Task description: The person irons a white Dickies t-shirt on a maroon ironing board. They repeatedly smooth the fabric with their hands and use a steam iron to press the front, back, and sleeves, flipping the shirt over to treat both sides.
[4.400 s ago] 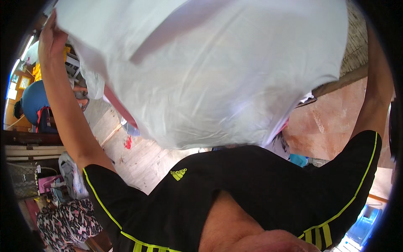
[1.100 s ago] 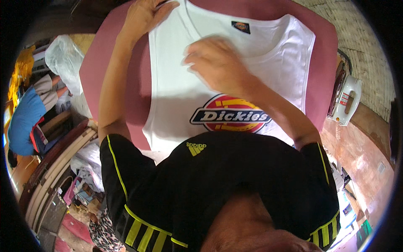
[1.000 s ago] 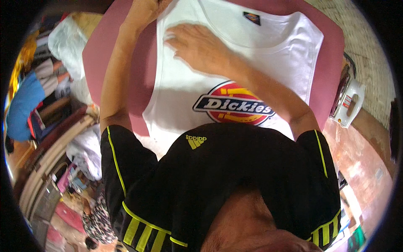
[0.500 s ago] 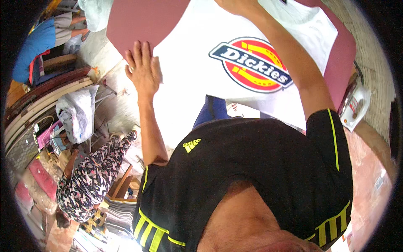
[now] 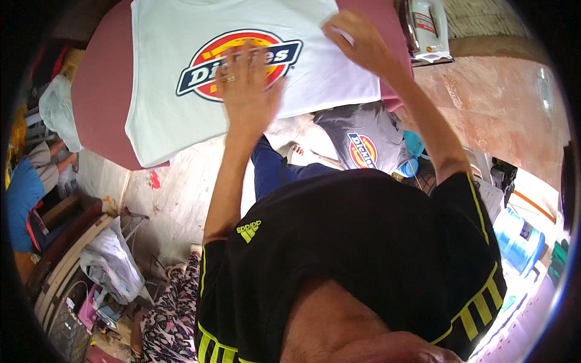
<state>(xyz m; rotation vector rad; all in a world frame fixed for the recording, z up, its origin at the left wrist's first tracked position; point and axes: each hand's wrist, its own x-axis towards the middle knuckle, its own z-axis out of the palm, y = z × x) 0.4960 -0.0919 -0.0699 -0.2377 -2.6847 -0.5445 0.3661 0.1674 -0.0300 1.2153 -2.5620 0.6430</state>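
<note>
Head view: A white top point(image 5: 305, 88) lies on a maroon board point(image 5: 100, 100), directly beneath the left hand point(image 5: 247, 91), the nearer one, spread flat and holding nothing over the print point(image 5: 203, 71). The top's long axis runs away from the wearer, its far end out of frame. The right hand point(image 5: 363, 45) bends at the right edge; whether it grips cloth cannot be told. Counted: one top, one board, one iron point(image 5: 426, 27), one gray garment point(image 5: 348, 124).
</note>
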